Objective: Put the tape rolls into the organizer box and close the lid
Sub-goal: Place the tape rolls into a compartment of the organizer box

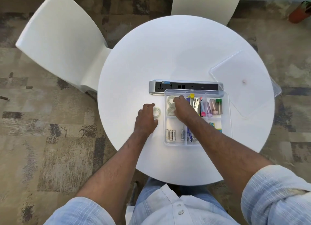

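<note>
A clear organizer box (196,91) is set on the round white surface (168,48), toward its near right edge. Clear tape rolls (170,105) are lodged in its far left compartment. The right hand (182,109) is lowered over them; its grip cannot be told. One tape roll (157,112) lies just left of the box, with the left hand (145,119) curled loosely against it. The lid (244,83) is laid at the right edge.

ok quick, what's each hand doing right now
Left hand: fingers curled on a tape roll on the table.
Right hand: inside the organizer box, over the tape rolls there; grip cannot be told.
</note>
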{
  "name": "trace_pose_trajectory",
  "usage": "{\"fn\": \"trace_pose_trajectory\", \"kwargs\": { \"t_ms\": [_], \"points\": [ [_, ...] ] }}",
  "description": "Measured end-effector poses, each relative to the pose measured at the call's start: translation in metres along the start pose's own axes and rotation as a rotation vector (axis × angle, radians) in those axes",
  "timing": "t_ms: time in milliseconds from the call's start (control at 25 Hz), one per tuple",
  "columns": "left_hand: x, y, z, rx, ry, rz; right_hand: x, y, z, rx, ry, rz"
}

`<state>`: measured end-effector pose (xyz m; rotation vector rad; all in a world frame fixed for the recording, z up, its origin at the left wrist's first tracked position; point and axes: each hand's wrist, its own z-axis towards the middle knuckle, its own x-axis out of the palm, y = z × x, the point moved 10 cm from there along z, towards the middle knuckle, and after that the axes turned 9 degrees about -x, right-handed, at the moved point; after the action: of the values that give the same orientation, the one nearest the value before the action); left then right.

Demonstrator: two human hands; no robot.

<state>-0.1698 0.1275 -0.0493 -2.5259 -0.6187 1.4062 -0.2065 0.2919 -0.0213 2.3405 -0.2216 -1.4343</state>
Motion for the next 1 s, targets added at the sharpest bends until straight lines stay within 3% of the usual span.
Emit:
{"fn": "trace_pose_trajectory", "kwargs": {
  "t_ms": [360,560,720,1000],
  "points": [
    [0.004,-0.017,0.013,-0.004,-0.052,0.109,-0.010,0.006,-0.062,-0.170,-0.213,0.203],
    [-0.019,-0.013,-0.005,-0.118,-0.136,-0.278,-0.003,-0.009,-0.069,-0.013,-0.250,0.480],
    [-0.037,-0.020,-0.031,-0.055,-0.201,-0.559,0.005,-0.011,-0.067,0.109,-0.188,0.760],
    [-0.034,-0.065,-0.051,0.109,-0.137,-0.590,0.002,-0.010,-0.059,0.159,-0.088,1.147]
  ]
}}
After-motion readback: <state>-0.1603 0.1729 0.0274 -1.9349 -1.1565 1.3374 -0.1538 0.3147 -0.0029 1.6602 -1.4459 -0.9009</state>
